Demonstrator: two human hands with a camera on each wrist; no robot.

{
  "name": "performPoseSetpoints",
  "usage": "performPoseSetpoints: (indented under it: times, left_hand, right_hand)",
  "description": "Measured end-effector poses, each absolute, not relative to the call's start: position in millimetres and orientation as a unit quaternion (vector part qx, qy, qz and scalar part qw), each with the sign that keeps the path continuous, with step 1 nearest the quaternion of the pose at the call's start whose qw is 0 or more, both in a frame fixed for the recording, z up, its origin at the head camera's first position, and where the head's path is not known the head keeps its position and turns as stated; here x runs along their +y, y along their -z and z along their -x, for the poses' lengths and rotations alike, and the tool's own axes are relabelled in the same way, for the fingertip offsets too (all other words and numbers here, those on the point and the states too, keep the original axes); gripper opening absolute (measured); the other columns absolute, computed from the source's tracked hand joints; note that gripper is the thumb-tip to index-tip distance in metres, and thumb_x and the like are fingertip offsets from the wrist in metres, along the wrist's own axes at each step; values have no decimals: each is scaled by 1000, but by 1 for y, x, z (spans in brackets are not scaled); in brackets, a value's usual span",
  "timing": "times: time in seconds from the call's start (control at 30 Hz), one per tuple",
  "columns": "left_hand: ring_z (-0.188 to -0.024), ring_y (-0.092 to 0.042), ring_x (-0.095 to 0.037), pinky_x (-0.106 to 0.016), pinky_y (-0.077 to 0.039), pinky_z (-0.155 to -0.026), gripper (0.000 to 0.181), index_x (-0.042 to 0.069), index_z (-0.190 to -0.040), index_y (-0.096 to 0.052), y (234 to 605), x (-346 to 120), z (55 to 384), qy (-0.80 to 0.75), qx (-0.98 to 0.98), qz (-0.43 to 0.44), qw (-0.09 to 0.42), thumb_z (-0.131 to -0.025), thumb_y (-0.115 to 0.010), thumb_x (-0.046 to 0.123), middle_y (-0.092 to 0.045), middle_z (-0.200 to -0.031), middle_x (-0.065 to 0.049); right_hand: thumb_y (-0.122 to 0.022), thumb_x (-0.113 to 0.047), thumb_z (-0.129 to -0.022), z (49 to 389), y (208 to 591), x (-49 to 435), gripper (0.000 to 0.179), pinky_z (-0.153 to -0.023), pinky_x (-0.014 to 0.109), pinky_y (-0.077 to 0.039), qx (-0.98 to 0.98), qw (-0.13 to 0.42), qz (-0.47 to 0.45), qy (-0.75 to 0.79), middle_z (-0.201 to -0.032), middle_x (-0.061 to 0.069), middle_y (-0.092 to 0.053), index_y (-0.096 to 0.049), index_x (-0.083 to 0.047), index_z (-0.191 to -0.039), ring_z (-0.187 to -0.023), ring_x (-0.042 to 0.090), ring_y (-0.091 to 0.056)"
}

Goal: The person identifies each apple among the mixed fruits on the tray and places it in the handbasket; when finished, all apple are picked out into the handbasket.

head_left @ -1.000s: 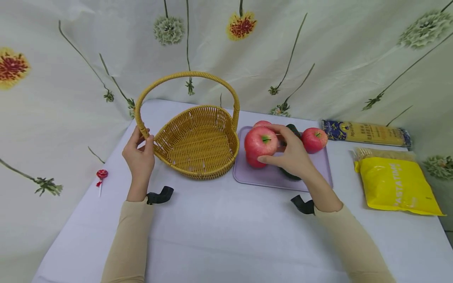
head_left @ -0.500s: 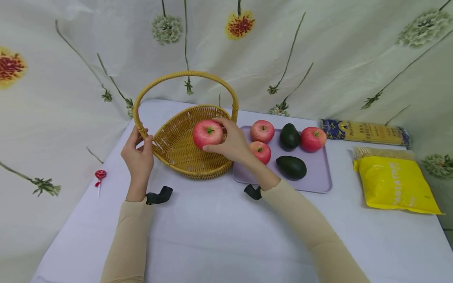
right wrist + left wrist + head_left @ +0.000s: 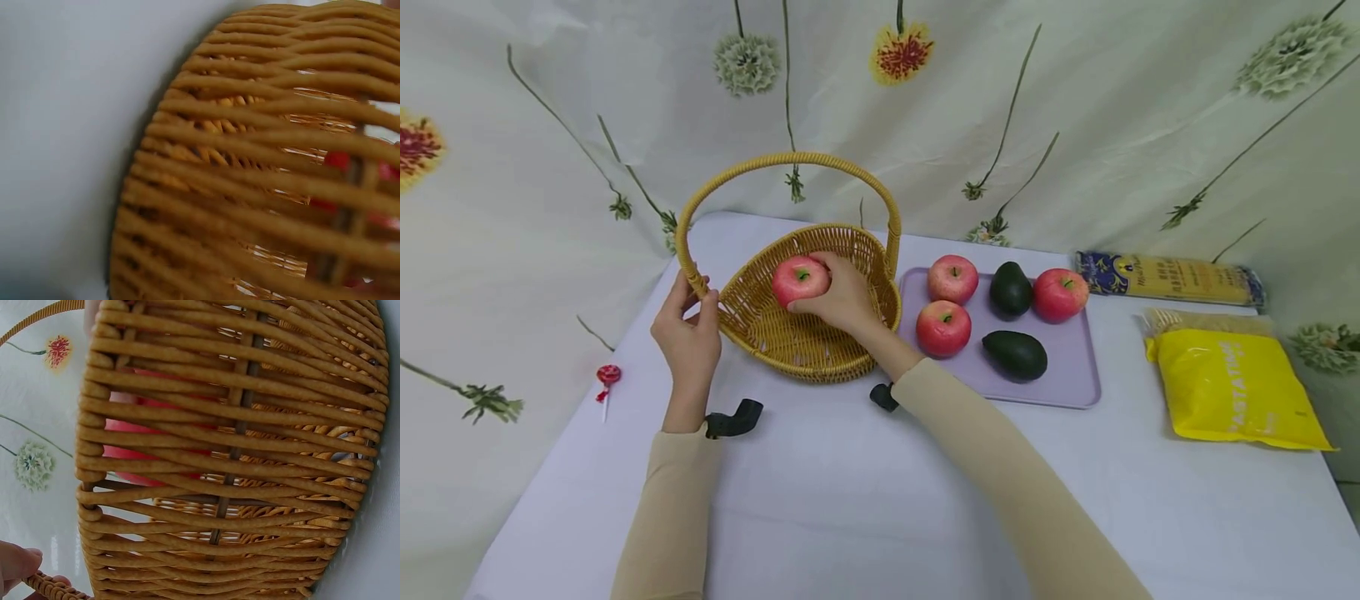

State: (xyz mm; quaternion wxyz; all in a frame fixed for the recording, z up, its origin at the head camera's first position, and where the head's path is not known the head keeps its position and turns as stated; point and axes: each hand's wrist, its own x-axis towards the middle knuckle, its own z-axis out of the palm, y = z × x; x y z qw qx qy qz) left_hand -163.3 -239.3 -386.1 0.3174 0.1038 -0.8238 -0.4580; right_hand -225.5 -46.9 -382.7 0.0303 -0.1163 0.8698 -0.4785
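A yellow-brown wicker basket [image 3: 820, 373] with a tall arched handle stands on the white-covered table. My left hand [image 3: 688, 337] grips the handle's left foot between thumb and fingers. Inside the basket's opening, my right hand [image 3: 842, 297] holds a red apple [image 3: 797, 282] by its right side, thumb below and fingers above. Through the weave in the left wrist view, the red of the apple [image 3: 153, 447] shows behind the basket wall [image 3: 187, 450]. The right wrist view is mostly filled by the basket's outer wall [image 3: 250, 156], with red showing through the gaps.
Right of the basket lies a lilac tray [image 3: 1060, 392] with three apples [image 3: 943, 328] and two avocados [image 3: 1015, 356]. Farther right are a pasta packet [image 3: 1172, 279] and a yellow PASTATIME bag [image 3: 1240, 387]. A red lollipop [image 3: 607, 377] lies at the left edge.
The right hand has carried the apple leftward from over the tray into the basket's opening, uncovering the tray's fruit. My left hand keeps its grip on the handle.
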Motion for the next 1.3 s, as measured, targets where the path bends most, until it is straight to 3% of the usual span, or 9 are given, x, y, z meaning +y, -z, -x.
performPoseSetpoints:
  times: [0.47, 0.93, 1.3]
  left_hand:
    - [-107, -64, -17, -9, -50, -79, 42, 21, -139, -57, 390, -241, 163, 451, -823, -108, 329, -97, -56, 14, -69, -121, -8]
    - [-105, -64, -14, -5, -48, -77, 41, 17, -138, -58, 394, -241, 166, 452, -818, -103, 340, -97, -57, 15, -69, -119, -10]
    - [-105, -63, -12, -4, -47, -76, 42, 18, -138, -57, 394, -240, 165, 455, -816, -96, 343, -97, -56, 14, -69, -120, -9]
  right_hand:
    - [-86, -32, -71, 238, 390, -64, 78, -103, 39, -44, 895, 49, 114, 428, -135, 4, -58, -52, -13, -138, -124, 23, -51]
    - [-78, -19, -83, 240, 394, -65, 67, -111, 37, -38, 899, 62, 118, 418, -140, 9, -55, -49, -7, -142, -132, 25, -46]
    - [-76, -16, -84, 239, 392, -64, 67, -111, 38, -40, 889, 78, 104, 440, -141, 10, -53, -46, -7, -143, -133, 26, -44]
